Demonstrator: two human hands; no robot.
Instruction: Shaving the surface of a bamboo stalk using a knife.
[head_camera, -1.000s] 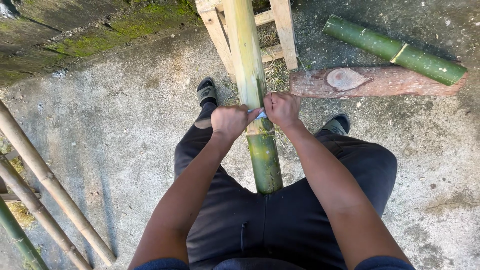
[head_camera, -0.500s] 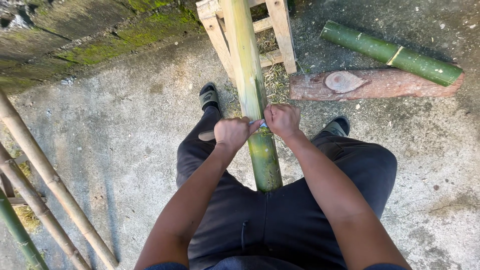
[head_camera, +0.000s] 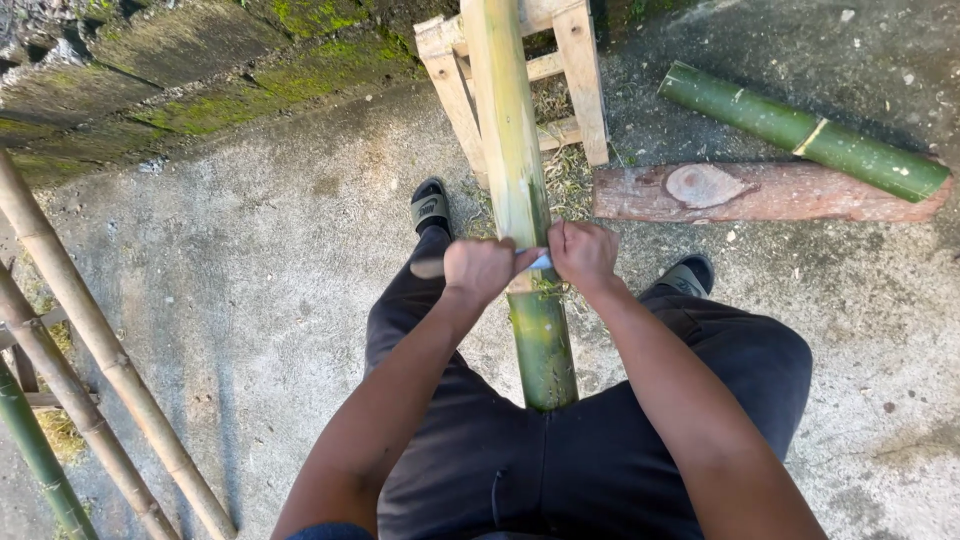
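The long round bamboo pole (head_camera: 522, 200) runs from between the person's legs up onto a pale wooden trestle (head_camera: 575, 75). Left hand (head_camera: 480, 270) and right hand (head_camera: 583, 255) clench a blade (head_camera: 538, 262) across it. Beyond the blade it is scraped pale; nearer, still green. Bare concrete (head_camera: 280, 250) left of the pole; a reddish log (head_camera: 760, 192) right.

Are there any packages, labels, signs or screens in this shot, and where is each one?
None of those in view: no packages, labels, signs or screens.
What shows instead: left hand and right hand grip a blade across a bamboo pole, which rests on a wooden stand.
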